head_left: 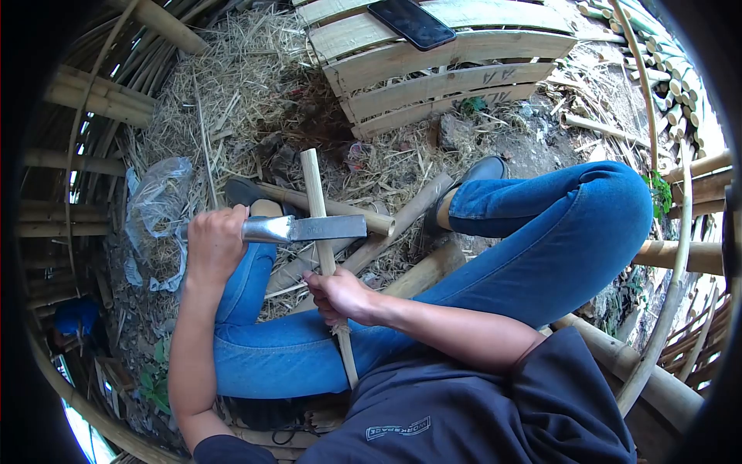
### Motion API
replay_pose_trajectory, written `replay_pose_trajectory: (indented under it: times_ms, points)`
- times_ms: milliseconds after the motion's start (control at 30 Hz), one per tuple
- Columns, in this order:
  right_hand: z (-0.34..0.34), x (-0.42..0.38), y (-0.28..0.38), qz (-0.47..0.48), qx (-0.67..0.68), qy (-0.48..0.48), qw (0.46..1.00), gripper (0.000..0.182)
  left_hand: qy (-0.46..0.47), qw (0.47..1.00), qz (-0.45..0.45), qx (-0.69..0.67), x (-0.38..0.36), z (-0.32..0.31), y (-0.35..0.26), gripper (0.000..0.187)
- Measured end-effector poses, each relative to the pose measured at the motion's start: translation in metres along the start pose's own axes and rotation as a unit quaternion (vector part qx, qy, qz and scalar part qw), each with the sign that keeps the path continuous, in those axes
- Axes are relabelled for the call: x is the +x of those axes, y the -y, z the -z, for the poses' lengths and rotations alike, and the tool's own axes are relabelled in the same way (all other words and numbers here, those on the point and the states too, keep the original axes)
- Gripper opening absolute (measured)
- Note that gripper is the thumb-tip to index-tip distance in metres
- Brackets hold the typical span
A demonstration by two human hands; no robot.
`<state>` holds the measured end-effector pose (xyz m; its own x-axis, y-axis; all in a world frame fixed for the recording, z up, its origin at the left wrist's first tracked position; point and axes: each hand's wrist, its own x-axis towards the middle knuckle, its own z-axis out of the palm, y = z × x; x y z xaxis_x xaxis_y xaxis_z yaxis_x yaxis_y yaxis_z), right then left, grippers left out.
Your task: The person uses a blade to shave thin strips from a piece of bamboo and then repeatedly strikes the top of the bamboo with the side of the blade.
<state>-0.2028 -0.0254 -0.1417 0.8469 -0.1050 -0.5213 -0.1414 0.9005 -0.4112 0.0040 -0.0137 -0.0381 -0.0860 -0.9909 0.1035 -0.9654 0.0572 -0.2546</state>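
Note:
My left hand (pixel 216 243) is closed around the handle of a square-ended knife (pixel 332 226) with a shiny metal socket. Its flat blade points right and lies across a pale strip of split bamboo (pixel 314 182). Lower on the strip, my right hand (pixel 340 298) grips it, fingers wrapped round. The strip stands slanted, its top end above the blade and its lower end near my lap, with frayed fibres just below my right hand. My legs in blue jeans (pixel 533 247) are bent to either side.
A wooden crate (pixel 456 81) stands ahead with a phone (pixel 412 23) on top. Bamboo poles (pixel 398 224) lie between my feet on straw-strewn ground. At left is a clear plastic bag (pixel 161 201). Cut bamboo pieces (pixel 680 85) are stacked at the far right.

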Motion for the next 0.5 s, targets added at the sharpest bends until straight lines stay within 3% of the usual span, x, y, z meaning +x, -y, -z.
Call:
replay_pose_trajectory:
  times_ms: [100,200,367,500]
  points:
    - [0.000,-0.004,0.002,0.004,-0.005,-0.004,1.000,0.045,-0.045,0.999,0.001,0.005,0.004,-0.007,0.001,0.013]
    - [-0.002,0.002,-0.006,0.015,-0.021,0.022,0.999,0.041,-0.095,0.993,0.058,0.026,0.015,0.005,0.015,0.014]
    - [0.002,0.004,-0.005,0.005,-0.012,0.036,0.999,0.040,-0.075,0.982,0.142,0.097,0.014,0.008,0.031,0.008]
    - [-0.006,-0.009,0.004,0.002,-0.020,0.028,0.999,0.046,-0.115,0.980,0.139,0.082,0.003,0.007,0.047,0.012]
